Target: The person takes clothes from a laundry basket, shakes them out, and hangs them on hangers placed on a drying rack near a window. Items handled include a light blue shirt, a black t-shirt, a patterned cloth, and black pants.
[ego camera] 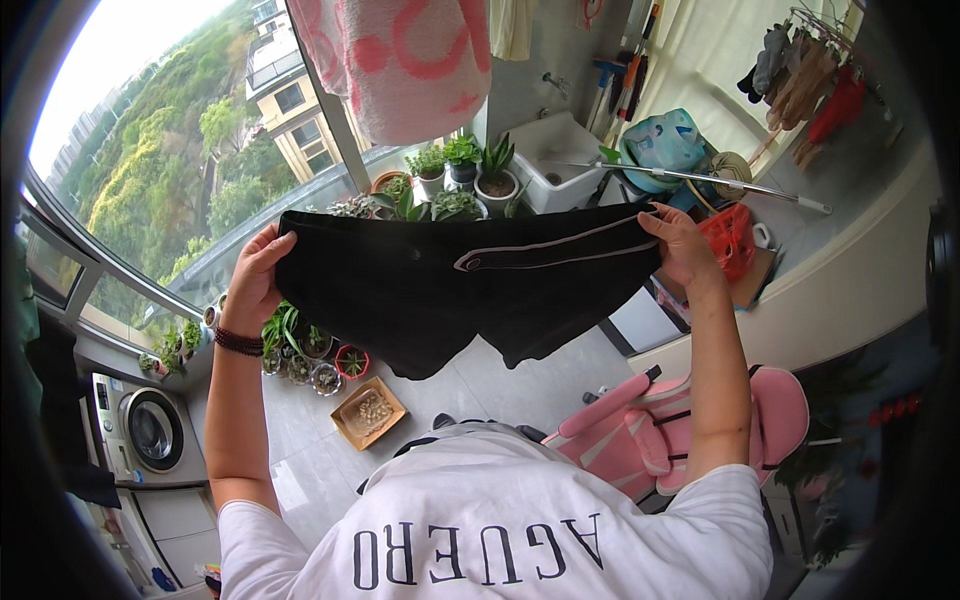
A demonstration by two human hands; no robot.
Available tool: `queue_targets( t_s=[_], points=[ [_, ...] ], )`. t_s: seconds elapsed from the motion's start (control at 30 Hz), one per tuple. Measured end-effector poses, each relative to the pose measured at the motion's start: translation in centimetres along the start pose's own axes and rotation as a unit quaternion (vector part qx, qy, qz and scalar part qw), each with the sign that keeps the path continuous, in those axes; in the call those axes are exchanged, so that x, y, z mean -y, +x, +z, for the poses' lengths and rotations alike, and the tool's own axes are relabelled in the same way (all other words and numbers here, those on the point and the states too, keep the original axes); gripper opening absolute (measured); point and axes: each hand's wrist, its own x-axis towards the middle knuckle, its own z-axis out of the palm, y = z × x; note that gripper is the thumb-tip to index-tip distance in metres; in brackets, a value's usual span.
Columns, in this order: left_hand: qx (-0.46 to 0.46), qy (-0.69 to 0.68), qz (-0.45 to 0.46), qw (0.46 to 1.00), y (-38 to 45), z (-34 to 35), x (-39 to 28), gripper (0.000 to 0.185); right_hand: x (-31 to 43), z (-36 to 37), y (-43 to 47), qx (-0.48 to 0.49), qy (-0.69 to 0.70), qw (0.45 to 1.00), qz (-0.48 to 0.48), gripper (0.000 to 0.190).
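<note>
A pair of black shorts [390, 292] is stretched wide by its waistband in front of me. My left hand [259, 274] pinches the left end of the waistband, thumb on the near face. At the opposite end my right hand [681, 244] grips the waistband where a pale-edged strip meets the side. That strip runs across to a button near the middle of the front. Both legs of the shorts hang down over the tiled floor, their hems apart at the crotch. Most of the fingers are hidden behind the cloth.
Above hangs a pink and white towel [420, 67]. Potted plants [495, 176] and a white sink [559, 150] stand beyond the shorts, with a metal pole [697, 176] across the sink. A cardboard box [369, 414] and pink chair [637, 442] are nearby; a washing machine [146, 431] is at left.
</note>
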Motion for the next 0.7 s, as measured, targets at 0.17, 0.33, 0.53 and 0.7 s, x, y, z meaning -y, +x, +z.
queue_targets(
  t_s=[0.17, 0.33, 0.53, 0.7],
  points=[
    [0.032, 0.012, 0.015, 0.999, -0.9, -1.5, -0.8, 0.018, 0.2, 1.5, -0.5, 0.040, -0.010, 0.999, 0.008, 0.021],
    [0.064, 0.031, -0.022, 0.997, -1.7, -3.2, -2.1, 0.029, -0.1, 2.2, -0.3, 0.058, -0.055, 0.997, 0.001, 0.024],
    [0.072, 0.075, 0.000, 0.995, -2.2, -5.1, -2.6, 0.035, -0.1, 4.5, 0.0, -0.038, -0.245, 0.966, -0.074, 0.022],
    [0.038, 0.473, 0.209, 0.855, -5.2, -4.2, -2.1, 0.028, -0.4, 6.2, -3.2, 0.022, -0.603, 0.715, -0.352, 0.033]
  ],
)
